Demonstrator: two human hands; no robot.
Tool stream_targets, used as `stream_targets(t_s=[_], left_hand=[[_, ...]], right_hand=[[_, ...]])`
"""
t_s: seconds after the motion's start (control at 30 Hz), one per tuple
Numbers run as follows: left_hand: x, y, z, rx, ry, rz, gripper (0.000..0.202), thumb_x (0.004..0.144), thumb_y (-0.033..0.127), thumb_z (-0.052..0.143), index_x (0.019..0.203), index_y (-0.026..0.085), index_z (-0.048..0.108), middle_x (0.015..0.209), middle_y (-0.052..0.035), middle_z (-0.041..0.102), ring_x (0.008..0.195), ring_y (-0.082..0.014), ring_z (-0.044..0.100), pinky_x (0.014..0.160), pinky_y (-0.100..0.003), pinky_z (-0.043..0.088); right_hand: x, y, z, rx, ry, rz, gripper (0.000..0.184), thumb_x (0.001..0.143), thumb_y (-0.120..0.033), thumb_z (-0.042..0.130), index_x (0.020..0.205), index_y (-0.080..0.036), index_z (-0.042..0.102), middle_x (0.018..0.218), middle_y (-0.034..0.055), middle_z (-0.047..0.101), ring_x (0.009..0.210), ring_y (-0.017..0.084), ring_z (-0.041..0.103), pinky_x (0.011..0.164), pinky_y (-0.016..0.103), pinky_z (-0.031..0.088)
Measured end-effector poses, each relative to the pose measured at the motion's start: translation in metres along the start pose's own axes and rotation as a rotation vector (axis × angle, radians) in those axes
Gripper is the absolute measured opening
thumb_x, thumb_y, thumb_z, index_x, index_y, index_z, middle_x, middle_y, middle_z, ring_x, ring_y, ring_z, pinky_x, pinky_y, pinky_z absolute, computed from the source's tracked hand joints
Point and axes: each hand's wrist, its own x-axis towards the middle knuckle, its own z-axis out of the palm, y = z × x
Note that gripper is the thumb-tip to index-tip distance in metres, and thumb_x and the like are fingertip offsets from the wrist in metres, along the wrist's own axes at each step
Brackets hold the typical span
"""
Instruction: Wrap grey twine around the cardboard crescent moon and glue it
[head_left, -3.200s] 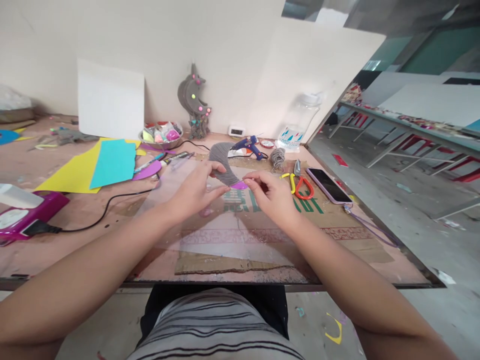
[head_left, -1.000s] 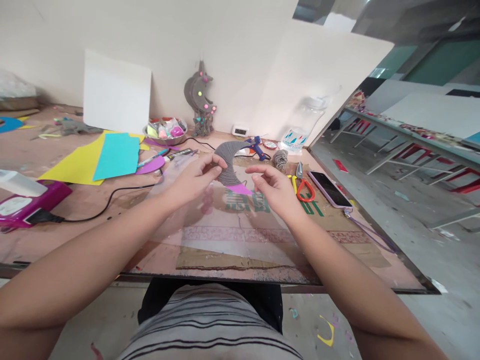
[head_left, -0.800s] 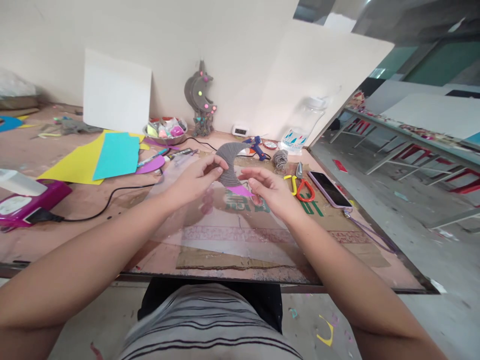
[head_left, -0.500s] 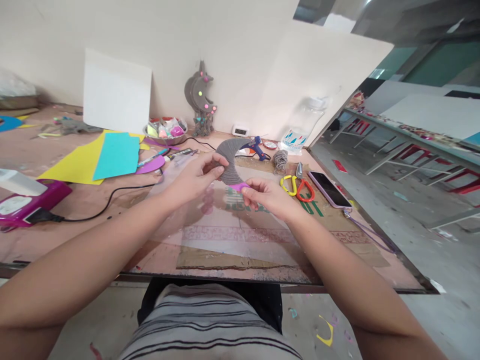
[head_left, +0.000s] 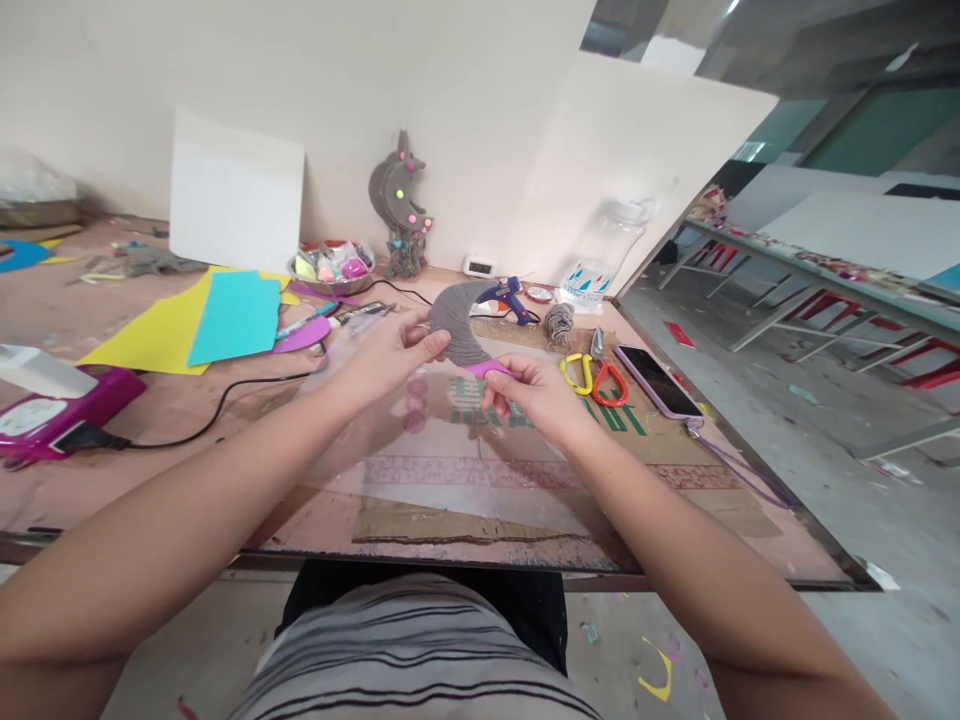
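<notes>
A crescent shape [head_left: 456, 320], wound in grey yarn with its lower tip still bare purple, is held up over the table. My left hand [head_left: 390, 350] pinches the crescent's grey middle between thumb and fingers. My right hand [head_left: 529, 390] is closed at the purple tip, fingers curled around it and a thin strand of yarn. Under both hands lies a clear plastic sheet [head_left: 450, 470] over a flat piece of cardboard [head_left: 675, 450].
A blue glue gun [head_left: 501, 296], yarn ball [head_left: 556, 322], scissors [head_left: 592, 372] and phone [head_left: 658, 380] lie right of my hands. Yellow and teal paper [head_left: 217, 320], a bowl of bits [head_left: 330, 270] and a purple device [head_left: 52, 400] with a black cord sit left. A finished moon [head_left: 397, 205] leans on the wall.
My right hand opened away from the crescent a second ago, then came back and closed on its purple tip. The left hand kept its pinch and the crescent tilted slightly.
</notes>
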Motion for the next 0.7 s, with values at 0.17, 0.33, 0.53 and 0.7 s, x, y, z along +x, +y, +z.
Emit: stream_targets(t_s=[0.17, 0.33, 0.53, 0.7], left_hand=[[-0.006, 0.002, 0.001, -0.21, -0.223, -0.271, 0.039, 0.08, 0.058, 0.055, 0.077, 0.02, 0.062, 0.053, -0.0003, 0.055, 0.046, -0.0151, 0.055, 0.045, -0.031, 0.047], [-0.01, 0.003, 0.003, -0.368, -0.276, -0.403, 0.027, 0.076, 0.049, 0.066, 0.073, 0.023, 0.059, 0.046, 0.0029, 0.049, 0.036, -0.0146, 0.049, 0.038, -0.033, 0.045], [-0.005, -0.006, -0.001, 0.087, -0.088, -0.192, 0.023, 0.081, 0.044, 0.056, 0.072, 0.022, 0.059, 0.055, 0.0007, 0.056, 0.049, -0.0161, 0.053, 0.049, -0.031, 0.044], [0.003, -0.016, -0.015, 0.636, 0.119, 0.036, 0.027, 0.084, 0.033, 0.048, 0.061, 0.021, 0.055, 0.063, -0.0032, 0.058, 0.064, -0.0199, 0.053, 0.06, -0.031, 0.037]], right_hand=[[-0.001, -0.003, -0.001, -0.058, 0.036, -0.013, 0.025, 0.081, -0.04, 0.06, 0.079, -0.015, 0.06, 0.065, -0.0002, 0.063, 0.048, 0.007, 0.05, 0.044, 0.019, 0.039], [0.0, -0.003, -0.001, -0.076, 0.035, -0.018, 0.025, 0.082, -0.04, 0.059, 0.081, -0.015, 0.06, 0.065, -0.0004, 0.063, 0.048, 0.007, 0.051, 0.045, 0.019, 0.039], [0.0, -0.002, -0.003, -0.077, 0.049, -0.031, 0.025, 0.081, -0.04, 0.058, 0.086, -0.015, 0.061, 0.066, 0.0, 0.063, 0.048, 0.007, 0.051, 0.045, 0.02, 0.04], [-0.001, -0.005, -0.001, -0.09, 0.066, -0.037, 0.024, 0.081, -0.04, 0.059, 0.077, -0.016, 0.059, 0.065, 0.0004, 0.063, 0.048, 0.007, 0.05, 0.045, 0.02, 0.04]])
